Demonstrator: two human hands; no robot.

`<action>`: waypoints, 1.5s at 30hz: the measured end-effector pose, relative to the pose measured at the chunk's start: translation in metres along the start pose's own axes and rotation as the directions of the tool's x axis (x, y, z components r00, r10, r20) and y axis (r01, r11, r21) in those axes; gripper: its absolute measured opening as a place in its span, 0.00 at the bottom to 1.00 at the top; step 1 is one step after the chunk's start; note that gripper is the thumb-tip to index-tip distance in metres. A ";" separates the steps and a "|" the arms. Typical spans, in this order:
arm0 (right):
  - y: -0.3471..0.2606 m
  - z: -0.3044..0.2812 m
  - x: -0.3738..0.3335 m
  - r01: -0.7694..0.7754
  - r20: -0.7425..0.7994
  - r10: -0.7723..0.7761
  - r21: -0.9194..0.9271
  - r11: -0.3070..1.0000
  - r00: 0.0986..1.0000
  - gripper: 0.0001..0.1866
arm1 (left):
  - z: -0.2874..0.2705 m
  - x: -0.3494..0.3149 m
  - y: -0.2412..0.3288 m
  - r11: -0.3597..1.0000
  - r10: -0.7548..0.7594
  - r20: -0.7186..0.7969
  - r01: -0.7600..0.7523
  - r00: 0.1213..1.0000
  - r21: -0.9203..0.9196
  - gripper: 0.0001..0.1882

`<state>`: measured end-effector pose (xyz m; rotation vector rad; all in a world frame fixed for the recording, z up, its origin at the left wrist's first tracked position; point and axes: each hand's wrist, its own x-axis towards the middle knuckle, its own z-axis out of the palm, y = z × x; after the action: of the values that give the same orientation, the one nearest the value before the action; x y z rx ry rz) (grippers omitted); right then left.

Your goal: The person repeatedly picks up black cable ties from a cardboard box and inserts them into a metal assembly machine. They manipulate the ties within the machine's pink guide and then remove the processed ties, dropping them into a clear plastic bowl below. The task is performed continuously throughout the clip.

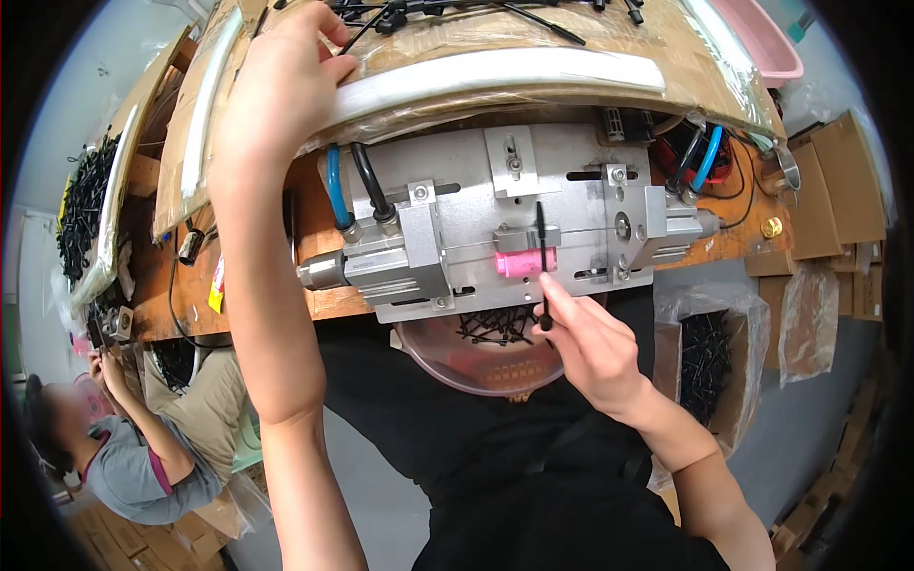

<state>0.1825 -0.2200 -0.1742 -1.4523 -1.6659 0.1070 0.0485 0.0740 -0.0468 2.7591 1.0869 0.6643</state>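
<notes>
1. Right hand (595, 347): we see fingers pinched round a slim black rod (541, 226).
2. That rod crosses in front of the pink piece (515, 264) on the metal plate (466, 164); contact we can't tell.
3. Left hand (286, 81): up at the loose black rods (552, 26) on the cardboard (424, 63); we can't tell if it grips one.
4. Below plate: translucent bowl (440, 356), more black rods inside.
5. Farther right: lined box (741, 392), black parts.
6. Far left: seated co-worker (143, 476).

Thin black rod (542, 238), pointing forward
</notes>
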 end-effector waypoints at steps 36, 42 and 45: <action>-0.011 -0.071 0.059 -0.092 -0.187 0.062 -0.160 0.983 0.981 0.17 | 0.074 -0.181 0.143 0.984 0.143 0.050 -0.137 0.988 -0.112 0.34; 0.028 -0.069 0.195 0.297 -0.108 -0.374 -0.425 0.855 0.921 0.07 | 0.028 -0.059 0.096 0.977 0.143 -0.327 -0.185 0.934 -0.103 0.15; 0.047 -0.045 0.282 0.376 0.074 -0.401 -0.538 0.755 0.913 0.07 | 0.033 0.003 0.047 0.980 0.191 -0.276 -0.199 0.942 -0.002 0.10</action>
<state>0.2728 0.0070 -0.0195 -1.4416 -2.0238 -0.6861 0.0937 0.0430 -0.0636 2.8328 0.8403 1.1087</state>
